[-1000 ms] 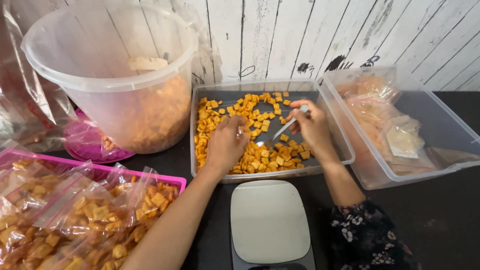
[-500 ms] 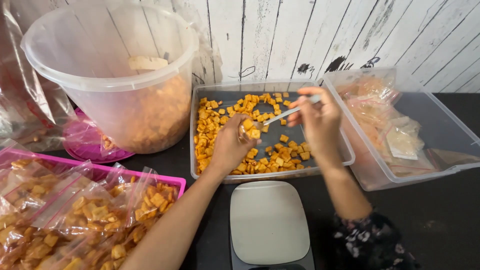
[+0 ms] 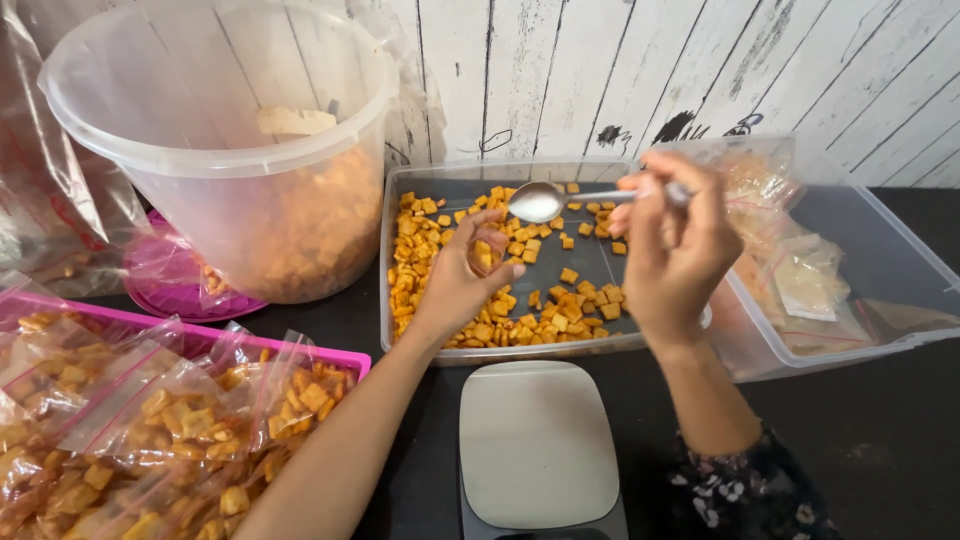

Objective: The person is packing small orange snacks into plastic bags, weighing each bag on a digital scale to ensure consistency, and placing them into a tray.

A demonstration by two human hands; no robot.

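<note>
At the centre of the frame the right hand (image 3: pixel 672 250) pinches a metal spoon (image 3: pixel 560 199) by its handle, fingers closed on it, the empty bowl raised over the clear tray (image 3: pixel 392 300) of orange square crackers (image 3: pixel 505 322). The left hand (image 3: pixel 462 272) sits just below the spoon bowl, fingers curled around a small clear bag with a few crackers inside. Many filled bags (image 3: pixel 170 420) already lie in the pink tray at lower left, and more in the clear bin (image 3: pixel 880 260) at right. The scale (image 3: pixel 538 440) at bottom centre carries nothing, and plenty of crackers remain loose, so packing looks partway done.
</note>
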